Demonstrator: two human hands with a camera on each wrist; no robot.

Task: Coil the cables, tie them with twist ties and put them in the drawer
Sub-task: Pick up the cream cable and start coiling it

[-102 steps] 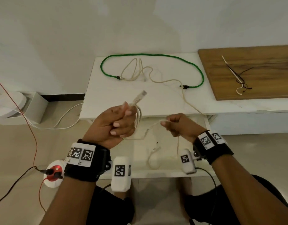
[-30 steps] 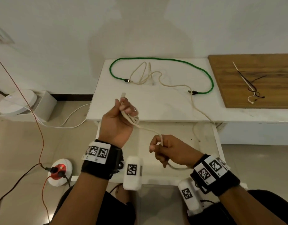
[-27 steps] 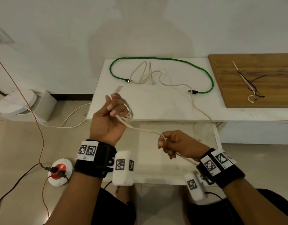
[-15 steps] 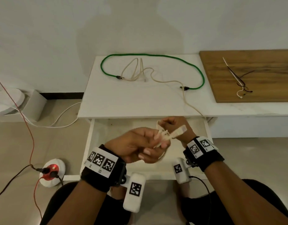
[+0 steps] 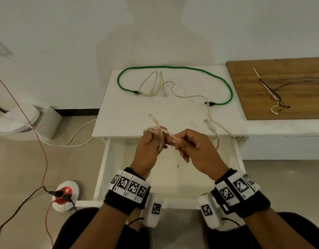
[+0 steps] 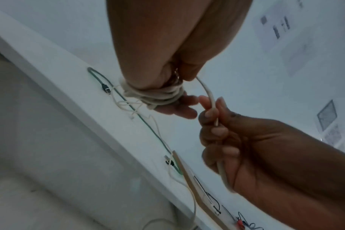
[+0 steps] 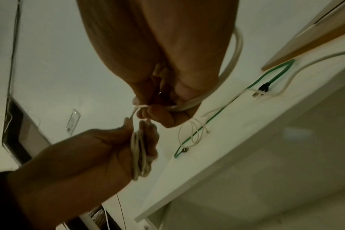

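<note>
A beige cable [image 5: 162,143] is wound in several turns round the fingers of my left hand [image 5: 156,135], and its plug [image 5: 152,118] sticks up past the knuckles. In the left wrist view the coil [image 6: 159,95] sits across the fingers. My right hand [image 5: 178,141] pinches the free strand just right of the left hand, over the open drawer [image 5: 103,168]. A green cable [image 5: 173,67] and a second beige cable [image 5: 158,83] lie on the white table [image 5: 128,114]. Twist ties [image 5: 273,97] lie on the wooden board [image 5: 298,78].
Another beige plug [image 5: 209,125] rests at the table's front edge, and its lead hangs down behind my right hand. On the floor at left are a socket block [image 5: 65,194] with red and black wires and a white box [image 5: 47,121].
Both hands have risen from over the drawer to the table's front edge. My left hand has turned upright with the plug pointing up. My right hand now holds the strand beside it.
</note>
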